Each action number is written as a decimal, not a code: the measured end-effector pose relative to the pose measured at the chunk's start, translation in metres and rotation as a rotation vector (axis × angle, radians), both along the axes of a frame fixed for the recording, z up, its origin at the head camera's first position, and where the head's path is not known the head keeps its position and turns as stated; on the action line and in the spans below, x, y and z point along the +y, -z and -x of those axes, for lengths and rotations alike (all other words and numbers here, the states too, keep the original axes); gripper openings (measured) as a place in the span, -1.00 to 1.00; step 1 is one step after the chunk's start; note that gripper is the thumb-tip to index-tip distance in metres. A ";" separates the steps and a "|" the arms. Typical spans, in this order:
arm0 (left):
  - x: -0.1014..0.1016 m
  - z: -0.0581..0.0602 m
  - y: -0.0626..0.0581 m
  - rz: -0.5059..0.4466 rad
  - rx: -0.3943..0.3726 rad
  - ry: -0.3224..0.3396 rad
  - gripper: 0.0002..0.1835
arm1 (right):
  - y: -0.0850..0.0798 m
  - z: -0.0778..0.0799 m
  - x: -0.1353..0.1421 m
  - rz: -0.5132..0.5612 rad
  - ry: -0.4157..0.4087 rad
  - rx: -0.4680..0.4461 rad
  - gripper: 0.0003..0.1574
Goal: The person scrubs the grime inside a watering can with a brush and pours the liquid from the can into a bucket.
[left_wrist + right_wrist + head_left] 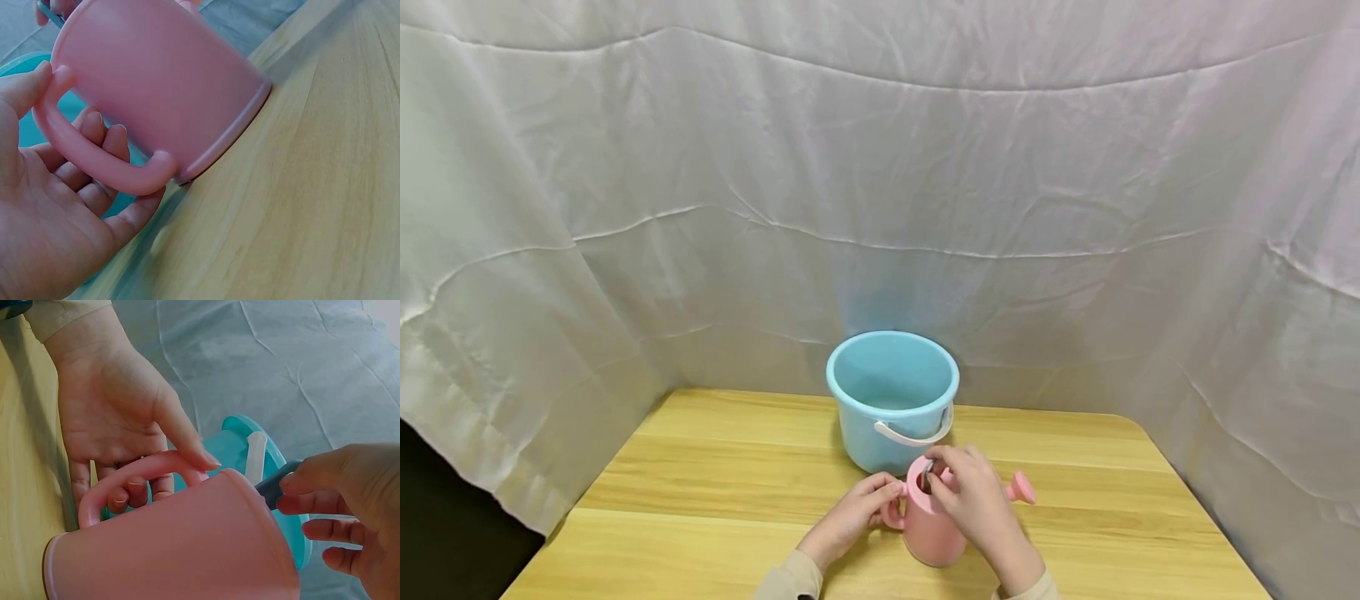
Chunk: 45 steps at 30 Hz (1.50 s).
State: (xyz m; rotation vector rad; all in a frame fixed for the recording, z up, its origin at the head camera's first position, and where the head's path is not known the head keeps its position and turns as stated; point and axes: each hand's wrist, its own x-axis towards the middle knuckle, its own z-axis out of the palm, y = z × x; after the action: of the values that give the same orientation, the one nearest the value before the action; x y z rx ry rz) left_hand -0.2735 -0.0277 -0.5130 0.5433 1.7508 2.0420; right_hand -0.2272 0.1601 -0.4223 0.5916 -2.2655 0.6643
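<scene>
A pink watering can (931,533) stands upright on the wooden table, its spout (1022,488) pointing right. My left hand (855,510) holds the can's loop handle (103,164), thumb on the top end and fingers curled through and behind the loop. Over the can's open top, my right hand (976,493) pinches a small dark grey object (278,484) between thumb and fingers. The object's lower end dips past the rim and is hidden inside the can; I cannot tell its kind.
Just behind the can stands a light blue bucket (868,433) with a white handle (917,440) hanging down its front. Pale grey curtains (925,183) surround the wood-grain table (722,475) at the back and sides.
</scene>
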 end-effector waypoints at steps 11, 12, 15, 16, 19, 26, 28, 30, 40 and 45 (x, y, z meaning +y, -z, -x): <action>-0.001 -0.001 0.000 0.000 0.003 -0.005 -0.72 | 0.002 0.003 0.000 0.017 0.024 0.028 -0.58; 0.000 -0.001 -0.001 -0.001 0.001 -0.005 -0.72 | 0.002 0.004 0.000 0.024 0.033 0.047 -0.58; 0.000 -0.001 -0.001 -0.002 -0.002 -0.003 -0.73 | 0.003 0.005 0.000 0.065 0.052 0.126 -0.56; 0.000 -0.001 -0.002 -0.002 -0.004 -0.003 -0.74 | 0.003 0.005 0.000 0.078 0.057 0.157 -0.55; 0.000 -0.001 -0.002 -0.002 -0.006 -0.003 -0.73 | 0.001 0.005 0.001 0.120 0.049 0.231 -0.53; 0.000 -0.001 -0.002 -0.003 0.005 -0.004 -0.70 | -0.005 0.005 0.000 0.142 0.018 0.310 -0.55; 0.000 -0.001 -0.002 0.002 0.000 -0.006 -0.69 | -0.005 0.004 0.000 0.141 0.017 0.315 -0.55; -0.001 -0.001 -0.002 0.005 -0.003 -0.006 -0.68 | -0.005 0.004 -0.001 0.141 0.018 0.315 -0.55; -0.001 -0.001 -0.003 -0.001 0.008 -0.008 -0.66 | -0.004 0.003 0.000 0.111 0.050 0.255 -0.56; -0.001 -0.001 -0.001 -0.005 0.010 -0.007 -0.72 | -0.002 0.002 -0.001 0.064 0.125 0.147 -0.59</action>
State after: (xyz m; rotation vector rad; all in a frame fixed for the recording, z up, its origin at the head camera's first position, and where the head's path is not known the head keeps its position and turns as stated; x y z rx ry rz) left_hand -0.2726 -0.0283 -0.5125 0.5497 1.7564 2.0521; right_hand -0.2296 0.1592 -0.4207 0.4493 -2.1173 0.6088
